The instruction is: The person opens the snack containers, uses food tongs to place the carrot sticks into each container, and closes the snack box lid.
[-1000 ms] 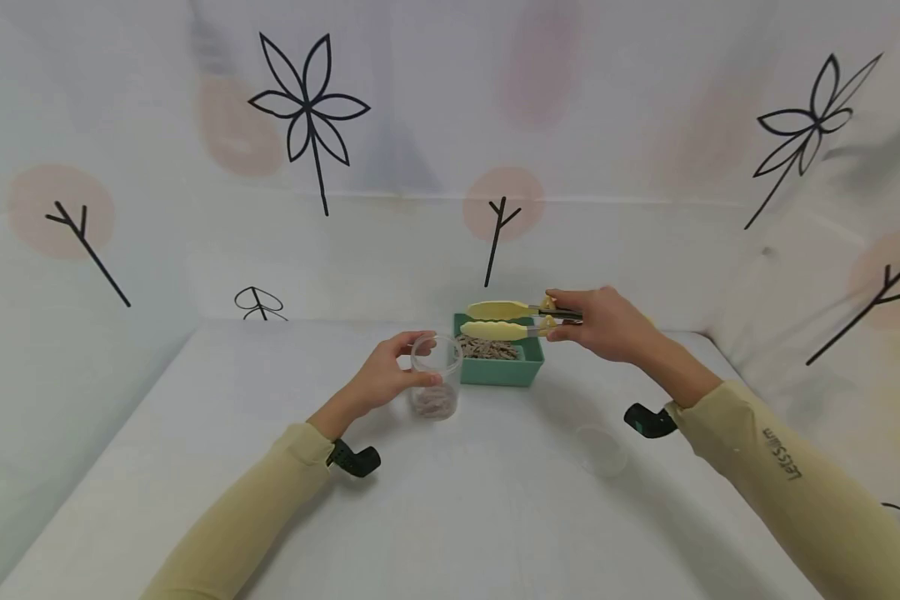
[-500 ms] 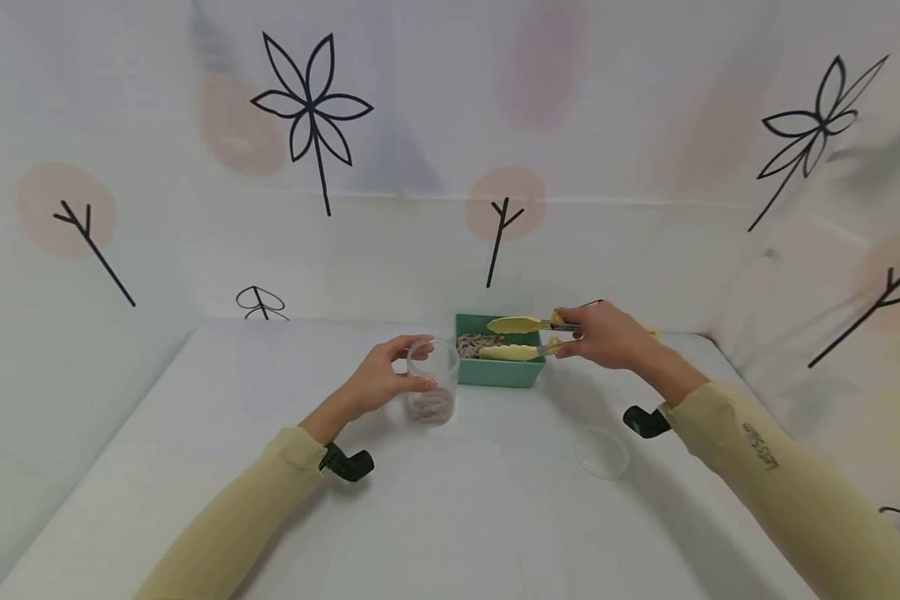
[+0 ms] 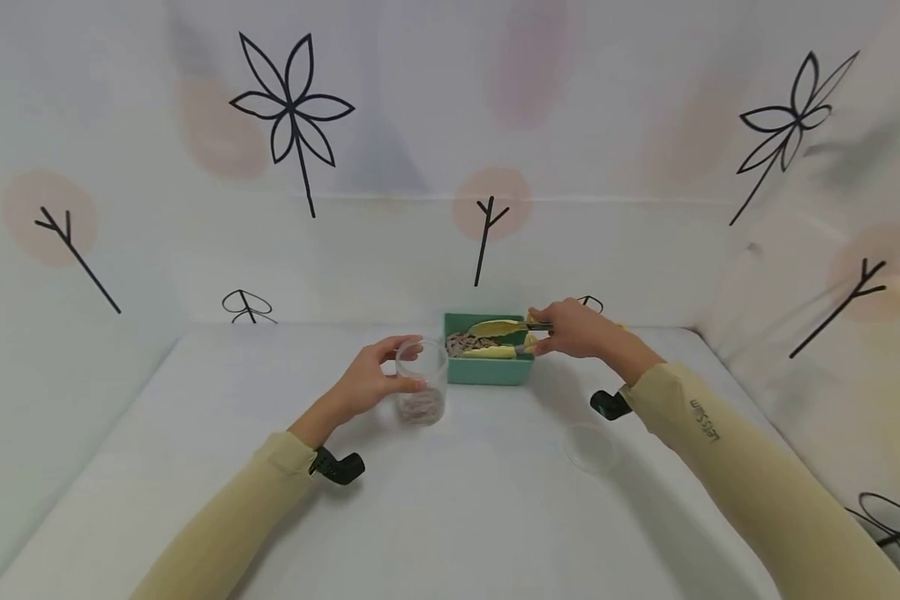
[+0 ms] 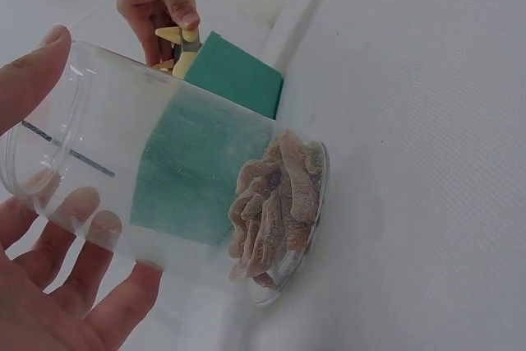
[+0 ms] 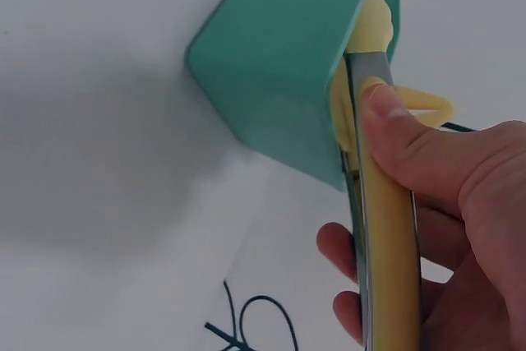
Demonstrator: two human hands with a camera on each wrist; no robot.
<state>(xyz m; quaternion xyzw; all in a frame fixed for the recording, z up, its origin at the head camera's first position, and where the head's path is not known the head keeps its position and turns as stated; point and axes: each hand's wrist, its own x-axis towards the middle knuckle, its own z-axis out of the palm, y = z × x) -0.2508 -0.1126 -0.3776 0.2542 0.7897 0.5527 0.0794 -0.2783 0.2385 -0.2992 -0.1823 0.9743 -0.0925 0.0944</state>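
Observation:
My left hand (image 3: 363,379) grips a clear plastic jar (image 4: 123,113) around its upper part, thumb on one side and fingers on the other. Brownish dried strips (image 4: 279,203) lie in the bottom of the jar, which stands on the table. In my right hand (image 3: 573,327) is a pair of yellow-tipped tongs (image 5: 386,228), pinched between thumb and fingers. The tong heads reach down into a green rectangular box (image 3: 487,372), spread apart over more brownish strips (image 3: 461,343). Whether the tongs touch the strips I cannot tell.
A clear round lid (image 3: 591,448) lies flat on the white table (image 3: 450,517), right of the jar and nearer to me. Behind the green box rises a white backdrop (image 3: 390,258) printed with plant drawings.
The tongs in my right hand have moved down into the green box. My left hand keeps its hold on the jar, and the view has shifted slightly.

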